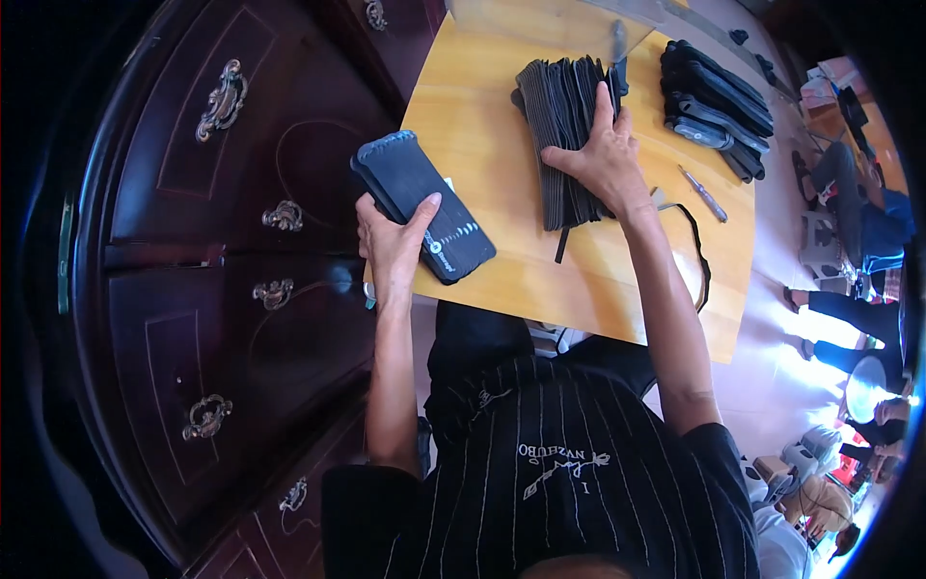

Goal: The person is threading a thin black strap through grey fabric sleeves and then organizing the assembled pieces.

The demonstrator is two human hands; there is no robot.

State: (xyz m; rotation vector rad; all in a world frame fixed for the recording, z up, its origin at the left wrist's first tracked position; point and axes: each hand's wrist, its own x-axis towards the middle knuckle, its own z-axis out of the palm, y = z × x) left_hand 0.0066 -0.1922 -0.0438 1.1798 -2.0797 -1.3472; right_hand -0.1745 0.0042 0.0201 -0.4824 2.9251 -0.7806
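My left hand [394, 241] is closed round a stack of flat black fabric pieces [422, 193] with white printing near one end. My thumb lies on its top, and the stack is tilted over the table's left edge. To the right, a thick bundle of black, ribbed fabric strips [564, 135] rests on the table. My right hand [603, 159] spans this bundle, thumb at its left edge and fingers along its right edge. One thin black strip end [561, 245] sticks out from its near side. The undersides of both stacks are hidden.
The yellow wooden table [473, 87] also bears a pile of black fabric pieces [714, 101] at the far right, a screwdriver-like tool [703, 194] and a black cord [701, 256]. A clear panel [559, 24] stands at the back. Dark drawers [174, 193] border the left. Other people sit at right.
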